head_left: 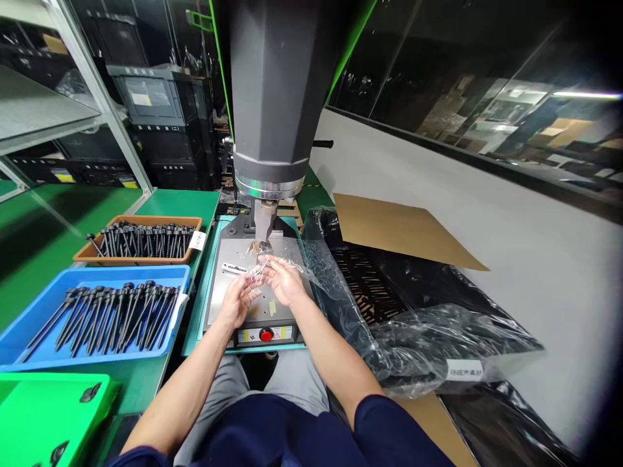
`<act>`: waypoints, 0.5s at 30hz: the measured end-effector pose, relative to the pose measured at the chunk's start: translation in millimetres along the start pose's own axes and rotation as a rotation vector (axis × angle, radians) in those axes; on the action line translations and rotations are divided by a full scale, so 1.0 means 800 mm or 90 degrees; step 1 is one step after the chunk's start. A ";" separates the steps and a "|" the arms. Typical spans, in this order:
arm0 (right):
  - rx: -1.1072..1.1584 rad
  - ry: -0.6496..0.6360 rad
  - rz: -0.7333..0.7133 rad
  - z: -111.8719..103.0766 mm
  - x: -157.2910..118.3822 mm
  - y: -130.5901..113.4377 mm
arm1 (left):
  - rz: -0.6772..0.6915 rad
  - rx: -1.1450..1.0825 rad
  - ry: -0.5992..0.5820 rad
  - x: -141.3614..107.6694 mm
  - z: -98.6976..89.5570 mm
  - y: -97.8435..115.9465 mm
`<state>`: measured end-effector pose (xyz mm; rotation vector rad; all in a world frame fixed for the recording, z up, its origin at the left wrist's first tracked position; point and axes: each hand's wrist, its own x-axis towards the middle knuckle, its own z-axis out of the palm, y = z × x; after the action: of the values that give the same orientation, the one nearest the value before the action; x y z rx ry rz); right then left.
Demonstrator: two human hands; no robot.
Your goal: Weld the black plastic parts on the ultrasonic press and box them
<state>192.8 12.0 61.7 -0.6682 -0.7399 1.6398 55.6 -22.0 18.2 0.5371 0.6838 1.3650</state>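
Crinkled clear plastic (pixel 300 266), which looks like thin film or a small bag, lies between my two hands over the metal work plate (pixel 221 295). My left hand (pixel 237 299) has its fingertips closed on the plastic's near left side. From the right, my right hand (pixel 285 280) pinches it with curled fingers. Glare and the fingers hide whether anything is inside it. Just beyond the fingertips, the metal tip of the machine (pixel 264 224) points down at the plate. A small slotted metal piece (pixel 234 268) sits left of the plastic.
A red button (pixel 266 335) is on the base's front. At left stand an orange tray (pixel 136 261) and a blue tray (pixel 121 360) of black rod-like parts, plus a green bin (pixel 53 415). A plastic-lined box (pixel 370 285) with cardboard (pixel 403 227) on it stands at right.
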 end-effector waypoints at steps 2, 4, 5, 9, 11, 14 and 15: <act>-0.013 -0.068 0.057 -0.008 -0.003 -0.020 | -0.059 -0.103 -0.004 0.015 -0.003 0.010; -0.039 -0.113 0.101 -0.017 -0.007 -0.038 | -0.098 -0.193 0.022 0.035 -0.005 0.024; -0.056 -0.131 0.114 -0.021 -0.009 -0.045 | -0.105 -0.224 0.046 0.046 -0.005 0.030; -0.137 -0.173 0.140 -0.037 -0.008 -0.071 | -0.082 -0.200 0.153 0.083 0.000 0.053; -0.171 -0.153 0.131 -0.044 0.003 -0.082 | -0.070 -0.154 0.170 0.098 0.007 0.063; -0.219 -0.052 0.069 -0.055 0.036 -0.098 | -0.045 -0.112 0.164 0.117 0.021 0.079; -0.238 -0.006 0.045 -0.057 0.051 -0.102 | -0.030 -0.099 0.163 0.125 0.026 0.085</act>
<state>271.4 68.7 94.1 -0.9599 -1.0539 1.5833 30.2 86.9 67.9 0.2229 0.7845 1.4431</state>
